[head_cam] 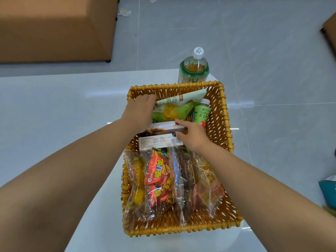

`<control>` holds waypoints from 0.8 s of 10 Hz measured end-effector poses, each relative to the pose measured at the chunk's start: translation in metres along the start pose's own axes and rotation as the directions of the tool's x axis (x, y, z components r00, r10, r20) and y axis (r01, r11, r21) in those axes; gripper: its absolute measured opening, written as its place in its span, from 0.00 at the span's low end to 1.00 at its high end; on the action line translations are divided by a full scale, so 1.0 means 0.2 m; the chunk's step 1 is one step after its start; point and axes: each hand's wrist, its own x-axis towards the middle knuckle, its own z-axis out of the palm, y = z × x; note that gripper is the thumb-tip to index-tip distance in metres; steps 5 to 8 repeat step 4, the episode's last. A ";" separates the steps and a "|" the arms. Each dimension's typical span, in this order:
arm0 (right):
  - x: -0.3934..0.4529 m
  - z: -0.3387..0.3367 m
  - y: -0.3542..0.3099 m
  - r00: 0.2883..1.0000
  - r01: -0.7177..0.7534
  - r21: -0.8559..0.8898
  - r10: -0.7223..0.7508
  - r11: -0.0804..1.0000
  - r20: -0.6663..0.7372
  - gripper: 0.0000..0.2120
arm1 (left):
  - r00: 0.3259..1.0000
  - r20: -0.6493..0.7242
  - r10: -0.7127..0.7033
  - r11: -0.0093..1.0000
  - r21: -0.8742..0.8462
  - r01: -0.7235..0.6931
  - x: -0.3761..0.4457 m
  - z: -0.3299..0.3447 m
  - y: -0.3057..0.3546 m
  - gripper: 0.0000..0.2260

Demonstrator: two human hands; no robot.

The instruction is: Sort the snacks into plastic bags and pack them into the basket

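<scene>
A woven yellow basket (221,113) stands on the white table. Clear plastic bags (174,180) with a red snack pack and other snacks fill its near half. Behind them lie a white box (158,140) and a dark box (160,128). A green snack bag (174,108) leans at the far end, next to a small green juice bottle (201,113). My left hand (140,110) grips the green bag's left edge. My right hand (190,135) holds the right end of the dark box, thumb on top.
A large green tea bottle (194,68) stands just behind the basket. A brown cardboard box (54,28) sits on the floor at the far left. Another box corner (330,30) shows at the right edge, and a teal packet (329,193) lies at the right.
</scene>
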 end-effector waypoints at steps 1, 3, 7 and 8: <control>-0.03 0.00 0.01 1.000 0.010 0.025 -0.010 1.000 -0.022 0.27 | 0.999 0.030 -0.013 0.995 -0.096 0.016 -0.05 -0.02 0.02 0.29; -0.13 -0.09 -0.07 0.989 -0.025 -0.022 0.021 0.999 -0.146 0.25 | 0.994 0.103 -0.028 0.960 -0.274 0.056 -0.15 -0.18 0.05 0.23; -0.20 -0.17 -0.18 0.985 -0.033 -0.109 0.014 0.994 -0.172 0.24 | 0.992 0.115 -0.049 0.932 -0.351 0.087 -0.25 -0.28 0.08 0.22; -0.20 -0.17 -0.18 0.985 -0.033 -0.109 0.014 0.994 -0.172 0.24 | 0.992 0.115 -0.049 0.932 -0.351 0.087 -0.25 -0.28 0.08 0.22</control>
